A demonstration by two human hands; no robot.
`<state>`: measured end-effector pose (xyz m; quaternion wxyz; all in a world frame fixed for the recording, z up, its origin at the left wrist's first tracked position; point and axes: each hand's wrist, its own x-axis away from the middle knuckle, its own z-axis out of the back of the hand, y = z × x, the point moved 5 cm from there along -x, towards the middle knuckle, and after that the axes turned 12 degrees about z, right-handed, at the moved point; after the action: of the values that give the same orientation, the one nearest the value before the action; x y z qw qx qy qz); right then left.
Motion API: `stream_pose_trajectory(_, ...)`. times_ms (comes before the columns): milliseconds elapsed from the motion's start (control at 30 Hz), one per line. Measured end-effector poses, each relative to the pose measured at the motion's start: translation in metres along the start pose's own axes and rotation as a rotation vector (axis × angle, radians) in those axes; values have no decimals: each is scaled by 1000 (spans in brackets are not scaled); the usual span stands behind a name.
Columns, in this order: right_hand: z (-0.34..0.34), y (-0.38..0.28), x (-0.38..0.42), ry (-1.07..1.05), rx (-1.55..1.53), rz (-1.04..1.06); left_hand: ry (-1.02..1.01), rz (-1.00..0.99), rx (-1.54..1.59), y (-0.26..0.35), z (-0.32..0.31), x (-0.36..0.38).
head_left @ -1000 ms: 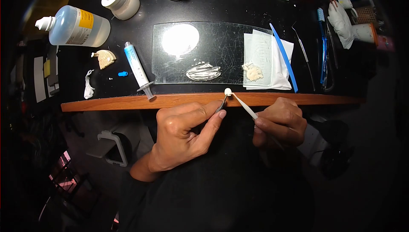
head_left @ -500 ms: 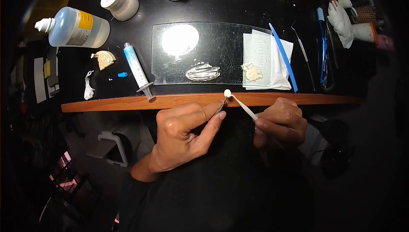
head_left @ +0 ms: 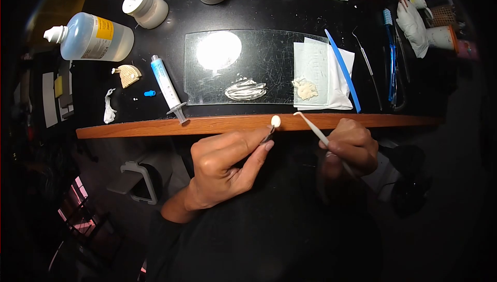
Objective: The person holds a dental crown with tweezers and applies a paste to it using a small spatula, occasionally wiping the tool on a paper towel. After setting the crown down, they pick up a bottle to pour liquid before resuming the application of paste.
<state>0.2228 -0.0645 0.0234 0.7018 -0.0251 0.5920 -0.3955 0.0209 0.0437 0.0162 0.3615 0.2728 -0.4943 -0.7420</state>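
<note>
My left hand (head_left: 225, 165) pinches a small dark metal holder (head_left: 267, 136) that bears a small white oval piece (head_left: 276, 121) at its tip, in front of the wooden table edge (head_left: 217, 125). My right hand (head_left: 352, 150) is closed on a thin white tool (head_left: 314, 128), whose bent tip is to the right of the white piece and apart from it. Beyond lies a glass slab (head_left: 269, 59) with a streaky white smear (head_left: 246, 90). Near its right end is a cream-coloured lump (head_left: 305, 89).
A blue spatula (head_left: 341, 67) lies across white paper (head_left: 340, 88). Further right are a metal probe (head_left: 366, 64) and a blue toothbrush (head_left: 391, 54). Left of the slab are a syringe (head_left: 166, 85), a large bottle (head_left: 98, 38) and a lidded jar (head_left: 146, 8).
The white tool has moved right, away from the white piece, together with my right hand. The oval piece now sits slightly lower in view and is turned a little.
</note>
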Motion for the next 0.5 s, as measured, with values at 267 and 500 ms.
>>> stream_pose_trajectory(267, 1, -1, 0, 82, 9, -42, 106, -109, 74, 9, 15, -7)
stream_pose_trajectory(500, 1, -3, -1, 108, 21, -88, 126, -128, -50, 10, 13, -4)
